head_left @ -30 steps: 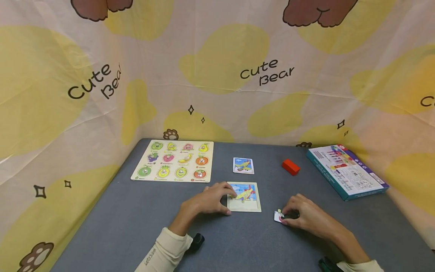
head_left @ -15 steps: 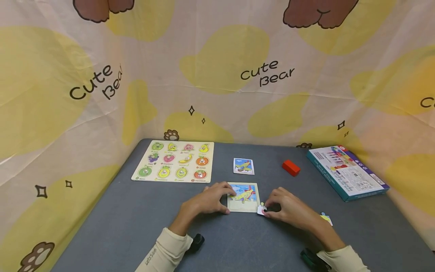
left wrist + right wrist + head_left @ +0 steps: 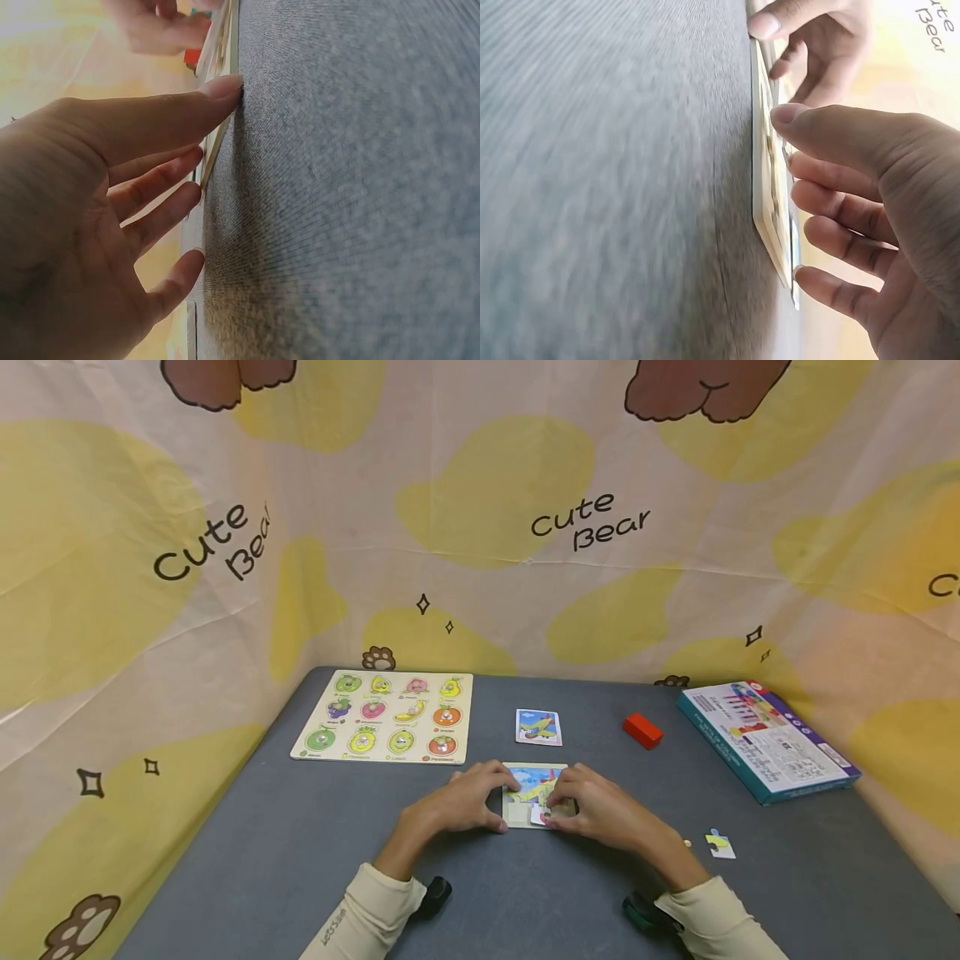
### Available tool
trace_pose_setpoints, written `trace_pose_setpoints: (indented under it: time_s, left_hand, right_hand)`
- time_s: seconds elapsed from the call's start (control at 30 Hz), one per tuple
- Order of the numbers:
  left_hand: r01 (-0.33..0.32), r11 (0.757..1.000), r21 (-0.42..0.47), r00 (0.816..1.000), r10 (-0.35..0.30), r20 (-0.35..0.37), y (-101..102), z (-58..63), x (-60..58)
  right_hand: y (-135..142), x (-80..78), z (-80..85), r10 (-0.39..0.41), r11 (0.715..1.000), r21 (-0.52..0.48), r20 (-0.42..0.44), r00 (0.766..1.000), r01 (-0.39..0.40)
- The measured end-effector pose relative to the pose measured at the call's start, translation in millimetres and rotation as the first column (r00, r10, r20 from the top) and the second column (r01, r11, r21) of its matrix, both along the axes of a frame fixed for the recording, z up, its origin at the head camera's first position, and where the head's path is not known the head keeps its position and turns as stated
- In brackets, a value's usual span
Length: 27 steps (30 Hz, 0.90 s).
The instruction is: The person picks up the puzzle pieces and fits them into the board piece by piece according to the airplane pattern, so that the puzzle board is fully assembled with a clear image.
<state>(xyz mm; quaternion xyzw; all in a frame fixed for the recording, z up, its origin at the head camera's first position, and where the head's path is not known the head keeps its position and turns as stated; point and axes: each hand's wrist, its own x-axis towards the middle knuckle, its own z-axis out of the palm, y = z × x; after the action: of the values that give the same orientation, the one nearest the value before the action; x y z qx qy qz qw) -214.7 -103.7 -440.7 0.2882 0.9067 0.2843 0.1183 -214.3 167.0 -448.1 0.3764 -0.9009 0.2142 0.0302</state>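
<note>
The left hand (image 3: 461, 797) holds the left side of a small wooden puzzle board (image 3: 516, 814), its thumb at the front corner and fingertips over the left part. A yellow-and-red airplane on blue sky fills the board's upper part; bare wood shows at lower left. Over the lower right area, the right hand (image 3: 600, 806) pinches a white puzzle piece (image 3: 537, 814) between thumb and fingers, which partly cover it. In the right wrist view, the thumb (image 3: 840, 131) and fingertips are right at the board's edge (image 3: 759, 195). The left thumb (image 3: 165, 124) touches the board in the left wrist view.
A loose puzzle piece (image 3: 720, 844) lies right of the right forearm, with another bit peeking out beside the wrist. Behind the board is an airplane picture card (image 3: 537, 727). A fruit board (image 3: 381, 714) lies at left, a red block (image 3: 642, 730) and flat box (image 3: 768, 739) at right.
The right hand has moved left with the puzzle piece, from the table beside the board to over its lower right area. The loose piece at right has come into sight. The left hand stays put.
</note>
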Motion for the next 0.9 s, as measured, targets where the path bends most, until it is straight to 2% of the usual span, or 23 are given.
trace_pose_setpoints:
  time_s: [0.33,0.63,0.9]
  left_hand:
    - [-0.002,1.0,-0.006,1.0,0.002,-0.007,1,1.3,0.4]
    - [-0.007,1.0,-0.011,1.0,0.007,0.004,1,-0.1,0.1]
    - [-0.006,1.0,0.006,1.0,0.005,0.012,0,-0.5,-0.6]
  right_hand:
    - [-19,-5.4,-1.1,0.023,1.0,-0.016,0.039,0.999,-0.022]
    - [-23,-7.0,-2.9,0.02,1.0,-0.014,0.083,0.996,-0.019]
    - [-24,-8.3,-6.0,0.052,0.998,-0.05,0.056,0.997,-0.049]
